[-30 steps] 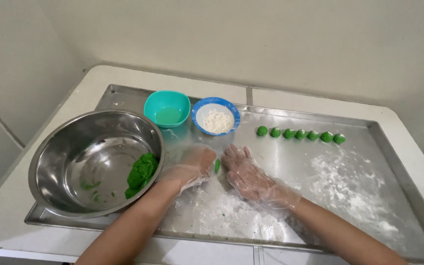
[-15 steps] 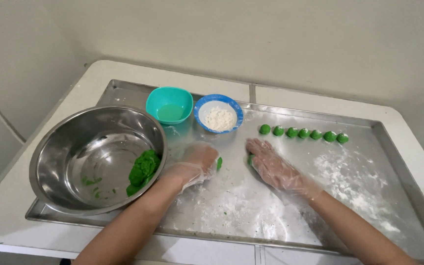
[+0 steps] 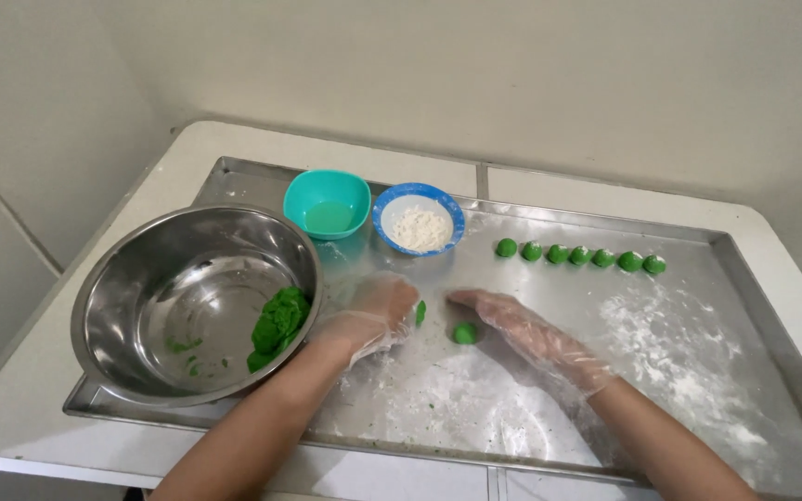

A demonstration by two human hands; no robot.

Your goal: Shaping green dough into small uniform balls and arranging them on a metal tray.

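While both gloved hands rest low on the floured tray, the scene reads as follows.

Left hand: left hand (image 3: 378,311), in a thin clear glove, curled loosely with its grip closed around a bit of green dough (image 3: 420,312) that peeks out at the fingertips — how tightly it pinches cannot be told.
Right hand: right hand (image 3: 522,329), also gloved, lies flat on the tray with its fingers spread and pointing left; the grip holds nothing.
Dough ball: a small green dough ball (image 3: 463,333) sits on the tray between the two hands, just under the right hand's fingertips — whether it touches them cannot be told.
Finished row: a row of green balls (image 3: 579,255) lies in a line along the far side of the tray, to the right of the bowls and well apart from the hands.
Steel bowl: a large steel mixing bowl (image 3: 141,297) stands on the left end of the tray, with a lump of green dough mass (image 3: 278,323) against its right inner wall, near the left wrist.
Small bowls: a teal bowl (image 3: 327,204) with pale liquid and a blue-rimmed bowl (image 3: 418,218) of white flour stand side by side behind the hands.
Tray: a metal tray (image 3: 754,306), dusted with flour, rests on the white bench (image 3: 234,144).
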